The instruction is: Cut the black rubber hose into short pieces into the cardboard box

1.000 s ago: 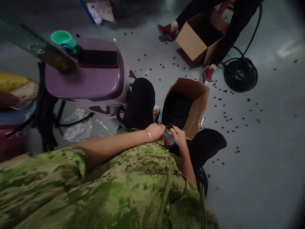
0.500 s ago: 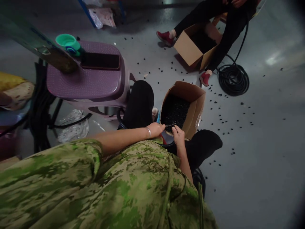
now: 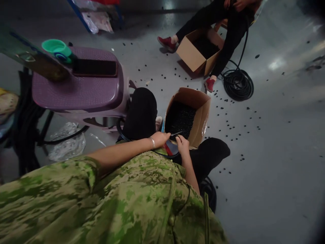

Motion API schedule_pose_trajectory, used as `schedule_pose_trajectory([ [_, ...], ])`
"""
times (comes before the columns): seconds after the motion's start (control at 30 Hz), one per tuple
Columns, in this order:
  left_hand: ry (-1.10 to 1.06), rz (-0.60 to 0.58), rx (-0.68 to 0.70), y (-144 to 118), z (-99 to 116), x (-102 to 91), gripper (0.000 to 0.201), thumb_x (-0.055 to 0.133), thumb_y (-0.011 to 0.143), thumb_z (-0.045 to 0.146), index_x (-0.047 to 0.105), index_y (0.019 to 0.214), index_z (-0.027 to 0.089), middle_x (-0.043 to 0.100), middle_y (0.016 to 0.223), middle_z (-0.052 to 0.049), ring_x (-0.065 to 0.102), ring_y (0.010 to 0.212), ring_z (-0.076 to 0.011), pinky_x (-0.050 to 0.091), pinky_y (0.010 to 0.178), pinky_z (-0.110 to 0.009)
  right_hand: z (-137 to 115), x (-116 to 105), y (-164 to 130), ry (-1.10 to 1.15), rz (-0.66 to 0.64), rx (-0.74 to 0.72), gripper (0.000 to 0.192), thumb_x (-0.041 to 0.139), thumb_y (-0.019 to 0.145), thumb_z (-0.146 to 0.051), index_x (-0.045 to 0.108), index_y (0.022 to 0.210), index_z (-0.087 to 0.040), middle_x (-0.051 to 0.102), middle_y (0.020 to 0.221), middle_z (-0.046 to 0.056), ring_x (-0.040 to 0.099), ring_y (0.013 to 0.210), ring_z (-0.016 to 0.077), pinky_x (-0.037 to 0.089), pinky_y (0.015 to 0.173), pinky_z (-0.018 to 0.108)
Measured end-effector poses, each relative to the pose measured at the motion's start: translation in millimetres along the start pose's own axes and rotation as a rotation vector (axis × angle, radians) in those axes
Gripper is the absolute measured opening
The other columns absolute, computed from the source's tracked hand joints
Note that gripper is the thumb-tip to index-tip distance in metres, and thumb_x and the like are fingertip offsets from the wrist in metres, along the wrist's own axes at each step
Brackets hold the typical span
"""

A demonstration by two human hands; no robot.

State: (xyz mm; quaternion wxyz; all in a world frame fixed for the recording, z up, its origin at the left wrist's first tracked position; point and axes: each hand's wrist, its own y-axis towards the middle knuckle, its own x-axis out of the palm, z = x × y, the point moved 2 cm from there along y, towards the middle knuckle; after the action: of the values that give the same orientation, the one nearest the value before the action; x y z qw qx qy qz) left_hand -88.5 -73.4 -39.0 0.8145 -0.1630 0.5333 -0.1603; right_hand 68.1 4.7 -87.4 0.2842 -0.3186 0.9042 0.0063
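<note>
My left hand (image 3: 161,139), with a bracelet at the wrist, is closed at the near edge of an open cardboard box (image 3: 203,117). From its fingertips a slim metal tool (image 3: 176,133), like a thin blade, points right over the box; its grip is hidden. Close by on the right, my right hand (image 3: 182,143) is closed, thumb and fingers pinched together near the blade; what they hold is too small to make out. Small black pieces (image 3: 180,117) fill the bottom of the box. A black hose (image 3: 122,131) runs across my lap below both hands.
A purple stool (image 3: 83,93) at left bears a phone (image 3: 95,67) and a green cup (image 3: 56,47). Another person (image 3: 236,34) sits beyond, a second box (image 3: 191,54) between their legs. Coiled black hose (image 3: 238,84) and scattered black pieces (image 3: 230,127) lie on the floor.
The whole view has shifted, so the surroundings and my hands appear further left. Both hands stay close together at the box edge, and more of the metal blade shows between them.
</note>
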Motion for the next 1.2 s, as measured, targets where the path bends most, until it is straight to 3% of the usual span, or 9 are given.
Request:
schedule_pose_trajectory([
  [0.1, -0.026, -0.003, -0.069, -3, 2, -8.7, 0.026, 0.036, 0.098, 0.024, 0.056, 0.11, 0.014, 0.071, 0.098, -0.013, 0.069, 0.089, -0.0238, 0.049, 0.072, -0.031, 5, 2, 2, 0.114, 0.065, 0.1, 0.044, 0.048, 0.085, -0.049, 0.07, 0.102, -0.015, 0.069, 0.079, 0.005, 0.061, 0.072, 0.0173, 0.048, 0.069, 0.026],
  [0.23, -0.076, 0.031, -0.213, -8, 2, -20.8, 0.026, 0.039, 0.097, 0.029, 0.059, 0.108, 0.018, 0.071, 0.099, -0.01, 0.069, 0.089, -0.0224, 0.048, 0.071, -0.029, 9, 5, 5, 0.366, 0.131, 0.28, 0.048, 0.053, 0.081, -0.053, 0.067, 0.106, -0.014, 0.056, 0.059, -0.002, 0.047, 0.05, 0.0116, 0.039, 0.048, 0.022],
  [0.4, -0.09, 0.058, -0.214, -16, 5, -26.0, 0.024, 0.041, 0.096, 0.027, 0.061, 0.106, 0.019, 0.069, 0.105, -0.008, 0.067, 0.093, -0.0206, 0.048, 0.072, -0.028, -1, 2, 6, 0.681, 0.184, 0.393, 0.046, 0.062, 0.074, -0.052, 0.064, 0.102, -0.015, 0.045, 0.054, -0.008, 0.031, 0.04, 0.0055, 0.025, 0.038, 0.018],
  [0.6, -0.068, 0.041, -0.202, -14, 9, -23.9, 0.023, 0.041, 0.095, 0.025, 0.061, 0.106, 0.018, 0.069, 0.103, -0.009, 0.067, 0.091, -0.019, 0.048, 0.073, -0.027, -16, -3, -7, 0.922, 0.126, 0.429, 0.04, 0.069, 0.068, -0.043, 0.061, 0.097, -0.017, 0.061, 0.07, -0.003, 0.045, 0.045, 0.0061, 0.037, 0.042, 0.019],
  [0.77, -0.084, 0.075, -0.2, -10, 8, -20.5, 0.022, 0.042, 0.095, 0.023, 0.061, 0.104, 0.017, 0.066, 0.103, -0.008, 0.065, 0.09, -0.0172, 0.048, 0.075, -0.026, -15, -1, -27, 1.036, 0.145, 0.553, 0.036, 0.07, 0.07, -0.047, 0.059, 0.085, -0.017, 0.067, 0.075, 0.002, 0.053, 0.051, 0.0096, 0.046, 0.048, 0.022],
  [1.03, -0.067, 0.078, -0.199, -7, 10, -18.4, 0.023, 0.043, 0.095, 0.023, 0.062, 0.105, 0.017, 0.061, 0.104, -0.007, 0.063, 0.089, -0.0165, 0.048, 0.077, -0.026, -16, -7, -20, 1.074, 0.206, 0.456, 0.039, 0.068, 0.075, -0.048, 0.062, 0.099, -0.019, 0.057, 0.067, -0.004, 0.039, 0.043, 0.0044, 0.034, 0.04, 0.018],
  [1.2, -0.045, 0.059, -0.17, -10, 13, -19.5, 0.025, 0.043, 0.094, 0.024, 0.063, 0.108, 0.018, 0.061, 0.104, -0.008, 0.063, 0.09, -0.018, 0.048, 0.077, -0.028, -21, -14, -3, 1.026, 0.326, 0.384, 0.042, 0.07, 0.073, -0.049, 0.062, 0.101, -0.019, 0.05, 0.065, -0.007, 0.032, 0.041, 0.002, 0.025, 0.037, 0.016],
])
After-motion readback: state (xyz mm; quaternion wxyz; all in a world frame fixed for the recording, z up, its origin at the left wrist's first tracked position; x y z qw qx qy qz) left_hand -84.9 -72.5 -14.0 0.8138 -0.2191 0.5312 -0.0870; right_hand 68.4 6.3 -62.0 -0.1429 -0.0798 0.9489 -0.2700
